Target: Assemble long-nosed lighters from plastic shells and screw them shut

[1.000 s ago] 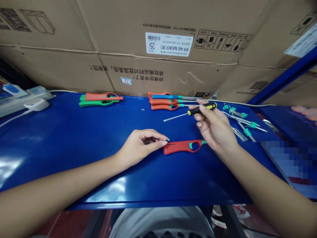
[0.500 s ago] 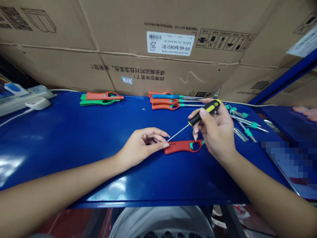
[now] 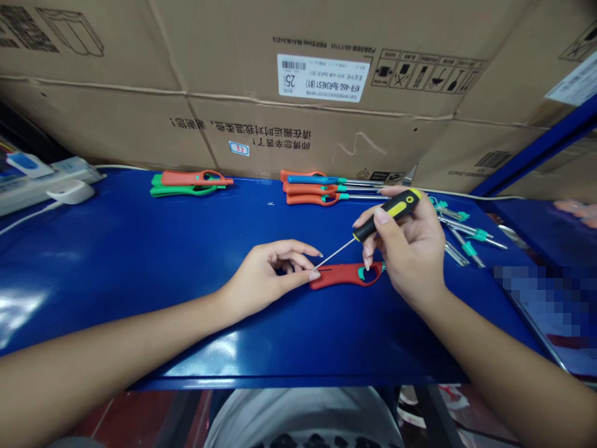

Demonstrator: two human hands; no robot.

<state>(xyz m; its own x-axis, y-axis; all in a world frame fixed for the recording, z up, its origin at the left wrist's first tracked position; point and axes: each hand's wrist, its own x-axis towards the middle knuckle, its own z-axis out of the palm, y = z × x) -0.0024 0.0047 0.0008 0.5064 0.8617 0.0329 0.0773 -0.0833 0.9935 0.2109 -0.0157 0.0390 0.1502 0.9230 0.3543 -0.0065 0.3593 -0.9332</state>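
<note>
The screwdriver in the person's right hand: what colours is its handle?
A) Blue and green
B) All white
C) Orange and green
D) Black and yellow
D. The screwdriver held in the right hand has a black handle with a yellow stripe.

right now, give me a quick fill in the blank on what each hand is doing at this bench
The right hand holds a screwdriver whose handle is black and ____.
Its thin steel shaft points down toward the ____ end of the red utility lighter.
The left hand rests its fingertips on that lighter, which lies on a ____ workbench.

Missing words, in order: yellow, left, blue.
</note>
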